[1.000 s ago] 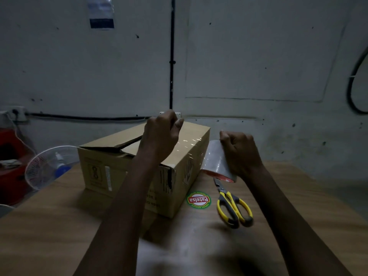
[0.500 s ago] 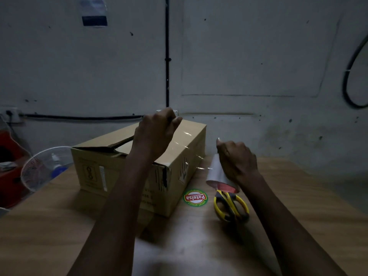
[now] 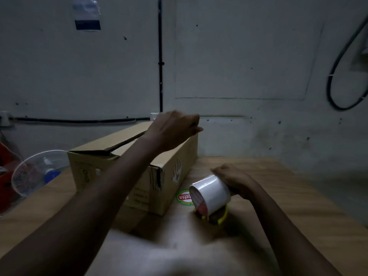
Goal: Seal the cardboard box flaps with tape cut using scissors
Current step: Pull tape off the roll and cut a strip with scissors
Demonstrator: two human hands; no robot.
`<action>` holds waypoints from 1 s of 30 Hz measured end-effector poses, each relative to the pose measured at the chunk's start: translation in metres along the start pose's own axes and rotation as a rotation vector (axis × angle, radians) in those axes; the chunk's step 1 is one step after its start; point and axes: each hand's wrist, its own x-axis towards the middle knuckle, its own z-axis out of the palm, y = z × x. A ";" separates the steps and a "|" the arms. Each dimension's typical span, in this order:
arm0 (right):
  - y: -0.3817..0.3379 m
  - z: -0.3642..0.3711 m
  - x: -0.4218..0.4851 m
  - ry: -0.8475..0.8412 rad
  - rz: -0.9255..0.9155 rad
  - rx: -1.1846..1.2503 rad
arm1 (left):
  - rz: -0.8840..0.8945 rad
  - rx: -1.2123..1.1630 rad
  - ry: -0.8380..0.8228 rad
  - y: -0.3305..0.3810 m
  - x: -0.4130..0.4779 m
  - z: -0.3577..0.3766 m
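**At bench centre: left hand (image 3: 175, 130) over cardboard box (image 3: 179, 160), right hand (image 3: 237, 182) on tape roll (image 3: 211, 193)**

Holds the left hand above the box top at its far right corner, fingers bent and bunched toward the thumb just past the edge. Too blurred to tell a pinch from a mere hover, or touching from apart.

Grips the tape roll with the right hand, fingers curled round its far side. Keeps the roll tilted, open core and red inner lining facing near left. Holds it low over the bench (image 3: 278, 186), near the box's near right corner and directly above the scissors (image 3: 223, 217), visible only as yellow handle parts beneath it.

Just left of the roll, flat on the bench: round green-rimmed sticker (image 3: 184, 197) with red centre, partly hidden by the roll, close beside the box's long side.

Across the bench's left half: box lying askew, long axis from near left to far right, one top flap (image 3: 111, 144) slightly raised at the left end, dark gap beneath.

Beyond the bench's left edge: white fan (image 3: 33, 172) with wire guard.

Behind the far edge: grey wall (image 3: 239, 56), black cable (image 3: 79, 120) along it.
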 end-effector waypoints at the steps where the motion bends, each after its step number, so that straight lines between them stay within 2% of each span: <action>1: -0.001 -0.003 -0.003 -0.033 0.023 0.034 | 0.029 0.002 -0.003 0.000 0.001 -0.005; 4: 0.000 -0.009 -0.007 -0.106 0.080 0.087 | 0.081 0.009 0.012 0.000 0.005 -0.024; 6: 0.003 -0.001 -0.009 -0.121 0.132 0.035 | 0.107 0.040 0.019 0.000 0.006 -0.036; 8: 0.014 0.014 -0.009 -0.098 0.146 -0.133 | 0.128 0.077 0.020 0.001 0.006 -0.045; 11: 0.027 0.027 -0.006 0.083 0.045 -0.596 | 0.157 0.116 0.022 0.003 0.005 -0.053; 13: 0.026 0.028 -0.010 0.165 0.048 -0.737 | 0.187 0.144 0.027 0.005 0.003 -0.060; 19: 0.037 0.021 -0.014 0.161 0.122 -0.899 | 0.298 0.178 0.014 0.009 -0.007 -0.048; 30: 0.052 0.004 -0.039 0.154 0.026 -0.995 | 0.363 0.120 0.087 0.013 -0.011 -0.035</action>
